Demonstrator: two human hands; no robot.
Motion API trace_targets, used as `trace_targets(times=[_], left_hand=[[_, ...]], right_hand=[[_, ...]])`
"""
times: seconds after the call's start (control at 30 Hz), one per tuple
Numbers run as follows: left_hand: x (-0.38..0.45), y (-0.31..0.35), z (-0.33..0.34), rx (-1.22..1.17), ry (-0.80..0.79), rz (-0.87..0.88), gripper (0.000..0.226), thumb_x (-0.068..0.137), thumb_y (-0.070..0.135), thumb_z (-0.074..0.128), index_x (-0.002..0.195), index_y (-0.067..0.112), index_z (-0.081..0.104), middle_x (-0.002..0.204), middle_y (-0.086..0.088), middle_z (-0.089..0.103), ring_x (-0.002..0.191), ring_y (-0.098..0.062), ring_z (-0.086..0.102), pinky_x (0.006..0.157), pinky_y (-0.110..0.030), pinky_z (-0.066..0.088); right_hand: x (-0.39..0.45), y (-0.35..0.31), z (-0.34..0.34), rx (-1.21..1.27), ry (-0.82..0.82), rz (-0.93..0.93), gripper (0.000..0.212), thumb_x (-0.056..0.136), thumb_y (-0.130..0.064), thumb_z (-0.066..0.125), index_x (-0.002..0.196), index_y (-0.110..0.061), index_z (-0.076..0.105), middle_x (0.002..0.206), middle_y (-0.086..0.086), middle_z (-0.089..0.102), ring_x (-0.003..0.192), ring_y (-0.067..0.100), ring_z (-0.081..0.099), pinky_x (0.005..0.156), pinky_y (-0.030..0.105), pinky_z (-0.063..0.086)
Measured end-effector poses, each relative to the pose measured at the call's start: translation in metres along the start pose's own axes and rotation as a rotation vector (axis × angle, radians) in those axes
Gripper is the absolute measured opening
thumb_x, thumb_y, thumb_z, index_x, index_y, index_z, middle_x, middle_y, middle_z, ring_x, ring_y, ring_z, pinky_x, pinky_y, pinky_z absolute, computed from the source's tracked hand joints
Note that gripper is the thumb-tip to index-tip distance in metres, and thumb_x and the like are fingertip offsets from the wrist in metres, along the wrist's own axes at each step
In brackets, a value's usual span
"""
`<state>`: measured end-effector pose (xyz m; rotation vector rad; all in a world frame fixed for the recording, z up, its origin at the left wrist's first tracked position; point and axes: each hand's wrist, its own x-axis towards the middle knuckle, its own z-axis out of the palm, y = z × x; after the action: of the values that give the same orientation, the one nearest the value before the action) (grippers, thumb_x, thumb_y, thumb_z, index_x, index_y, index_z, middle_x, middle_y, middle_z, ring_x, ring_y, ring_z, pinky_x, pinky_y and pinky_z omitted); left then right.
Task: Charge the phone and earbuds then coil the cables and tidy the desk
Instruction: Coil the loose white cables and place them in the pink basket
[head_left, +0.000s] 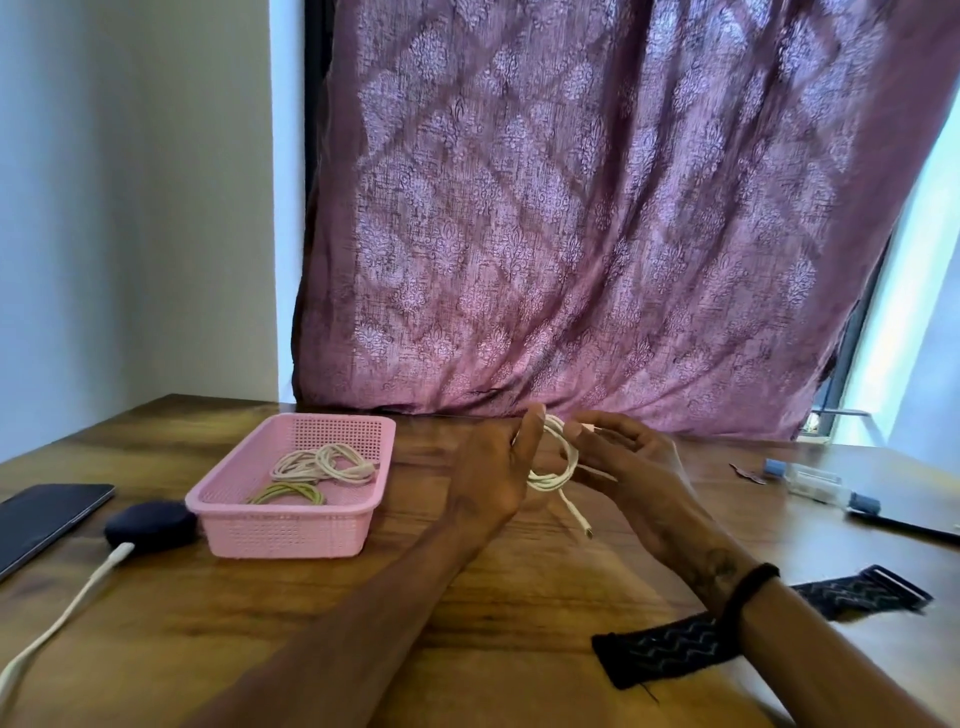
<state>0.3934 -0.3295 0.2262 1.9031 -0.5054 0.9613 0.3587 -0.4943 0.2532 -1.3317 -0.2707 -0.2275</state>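
Far left on desk (311, 613): phone (47, 519) lying flat, dark earbud case (150, 524) beside it with white lead (62, 618) plugged in. Pink basket (291, 525) just right, holding coiled cord (324, 463) and green bands (288, 493). Centre: cable (553, 470) coiled above desk, loop near upright, loose plug end pointing down-right. Left hand (493, 480) gripping coil; right hand (631, 462) pinching cable's end at top. Black strap (670, 649) under right wrist.

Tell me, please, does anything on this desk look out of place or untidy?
Mostly tidy. A dark patterned strap lies loose at the near right edge of the desk, and a white cable trails off the near left edge. Both hands hold a half-coiled cable.
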Motion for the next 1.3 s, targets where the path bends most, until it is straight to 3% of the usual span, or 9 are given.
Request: trace_targets(times=[0.2,0.3,0.43,0.53,0.8,0.9,0.97,1.1,1.3], left_hand=[[0.003,0.002,-0.006,-0.014,-0.04,-0.149,0.068,0.102,0.057,0.048,0.047,0.019,0.038,0.041,0.002,0.037,0.042,-0.013,0.037,0.05,-0.046,0.037],[-0.001,0.007,-0.011,-0.102,-0.052,-0.263,0.073,0.101,0.065,0.043,0.05,0.013,0.049,0.043,-0.004,0.051,0.041,-0.021,0.054,0.049,-0.042,0.045],[0.004,0.02,-0.015,-0.264,-0.027,-0.423,0.06,0.106,0.047,0.044,0.07,0.005,0.067,0.053,-0.009,0.068,0.04,-0.01,0.061,0.043,-0.022,0.047],[0.003,0.034,-0.018,-0.335,0.042,-0.528,0.041,0.107,0.03,0.049,0.075,0.014,0.067,0.058,-0.011,0.07,0.045,-0.016,0.064,0.048,-0.028,0.052],[-0.013,0.058,-0.106,0.197,0.052,-0.154,0.024,0.099,0.032,0.061,0.112,0.017,0.074,0.1,-0.002,0.078,0.082,-0.016,0.074,0.076,-0.038,0.062],[0.011,0.044,-0.161,0.319,0.022,-0.329,0.037,0.096,0.042,0.064,0.121,0.016,0.073,0.112,-0.007,0.077,0.094,-0.022,0.075,0.089,-0.038,0.06],[0.022,0.033,-0.188,0.252,-0.025,-0.465,0.034,0.099,0.04,0.061,0.113,0.012,0.074,0.099,-0.01,0.079,0.081,-0.023,0.078,0.078,-0.04,0.065],[0.028,0.013,-0.229,0.186,0.011,-0.537,0.02,0.099,0.022,0.065,0.102,0.006,0.076,0.07,-0.008,0.076,0.057,-0.016,0.075,0.057,-0.026,0.062],[0.02,-0.017,-0.226,0.282,-0.209,-0.629,0.015,0.093,0.016,0.074,0.103,0.005,0.076,0.073,-0.006,0.077,0.059,-0.016,0.075,0.055,-0.022,0.061]], right_hand=[[0.006,0.001,-0.007,-0.27,-0.028,-0.064,0.027,0.081,-0.002,0.084,0.106,-0.004,0.075,0.097,0.019,0.079,0.089,0.034,0.077,0.08,0.043,0.063],[0.007,0.004,-0.008,-0.243,0.008,-0.038,0.026,0.079,0.0,0.085,0.104,0.0,0.075,0.092,0.022,0.078,0.081,0.031,0.077,0.074,0.038,0.064],[0.009,0.005,-0.013,-0.117,0.09,0.014,0.028,0.079,0.004,0.083,0.105,0.008,0.072,0.094,0.028,0.077,0.078,0.032,0.076,0.073,0.036,0.066],[0.008,0.002,-0.013,-0.002,0.129,0.051,0.027,0.083,0.008,0.077,0.108,0.015,0.068,0.098,0.031,0.075,0.078,0.034,0.075,0.072,0.035,0.066],[0.005,0.0,0.048,0.169,-0.051,0.172,0.023,0.087,0.006,0.069,0.109,0.012,0.07,0.105,0.027,0.074,0.092,0.033,0.072,0.08,0.031,0.064],[0.012,0.001,0.104,0.25,-0.102,0.221,0.022,0.087,0.008,0.07,0.108,0.015,0.067,0.099,0.024,0.073,0.084,0.028,0.073,0.07,0.028,0.065],[0.016,0.001,0.142,0.247,-0.097,0.238,0.013,0.089,0.011,0.068,0.101,0.014,0.068,0.092,0.023,0.073,0.076,0.026,0.074,0.064,0.027,0.065],[0.019,0.005,0.194,-0.02,-0.07,0.188,0.018,0.083,0.01,0.078,0.098,0.012,0.069,0.092,0.027,0.075,0.072,0.03,0.076,0.066,0.031,0.066],[0.022,0.007,0.197,-0.665,-0.163,-0.16,0.019,0.077,-0.003,0.084,0.089,-0.005,0.07,0.084,0.014,0.075,0.066,0.022,0.078,0.066,0.041,0.066]])
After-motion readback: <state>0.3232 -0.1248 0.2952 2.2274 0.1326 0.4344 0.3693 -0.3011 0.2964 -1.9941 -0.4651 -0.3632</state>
